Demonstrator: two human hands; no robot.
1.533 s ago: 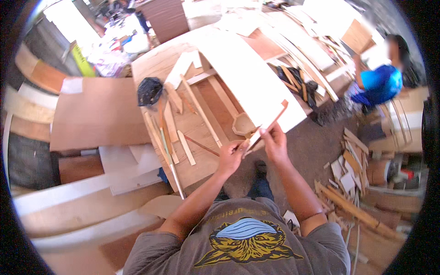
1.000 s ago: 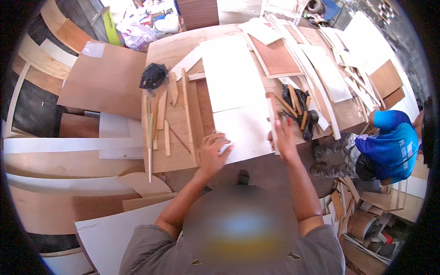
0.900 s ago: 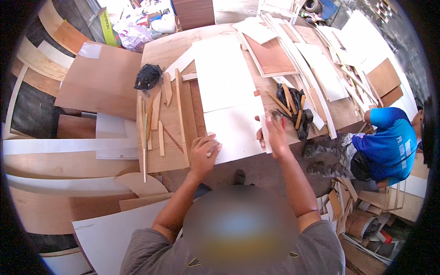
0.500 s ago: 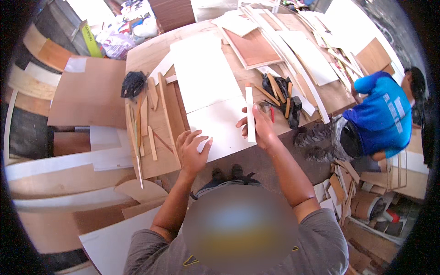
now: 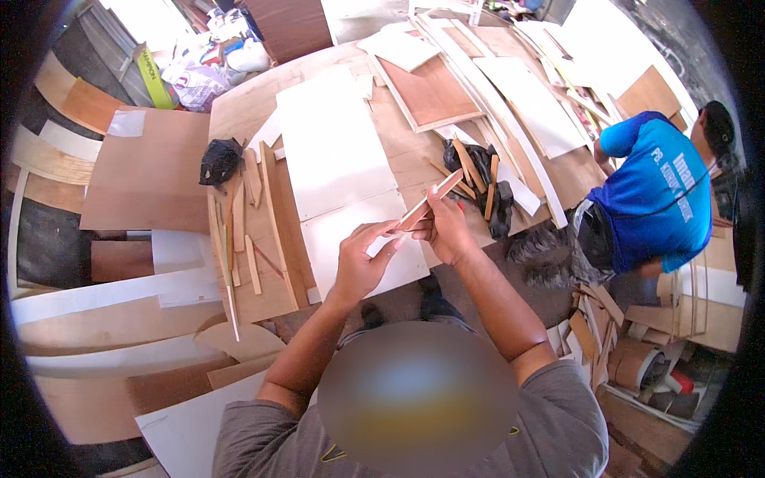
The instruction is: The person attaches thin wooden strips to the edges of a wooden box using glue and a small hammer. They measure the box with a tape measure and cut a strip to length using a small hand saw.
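My right hand (image 5: 448, 229) grips a narrow wooden strip (image 5: 430, 200) with a pale edge and a brown face. The strip slants up to the right above a white board (image 5: 343, 159) on the worktable. My left hand (image 5: 368, 259) is at the strip's lower end, its fingertips at or touching the wood and its thumb held apart. Beneath both hands lies the near part of the white board, with a seam across it. Just beyond my right hand, several wood strips (image 5: 492, 188) rest on a black plastic bag (image 5: 500, 213).
The plywood table (image 5: 243, 95) carries a black bundle (image 5: 221, 162), offcuts at left, and a shallow brown panel (image 5: 430, 88) with long white strips (image 5: 526, 143) at right. A co-worker in a blue shirt (image 5: 657, 187) crouches at the right edge. Wood scraps (image 5: 588, 331) lie below.
The strip has gone from nearly upright, white side showing, to slanted with its brown face showing. My left hand has moved right, up to its lower end. The view has shifted slightly.
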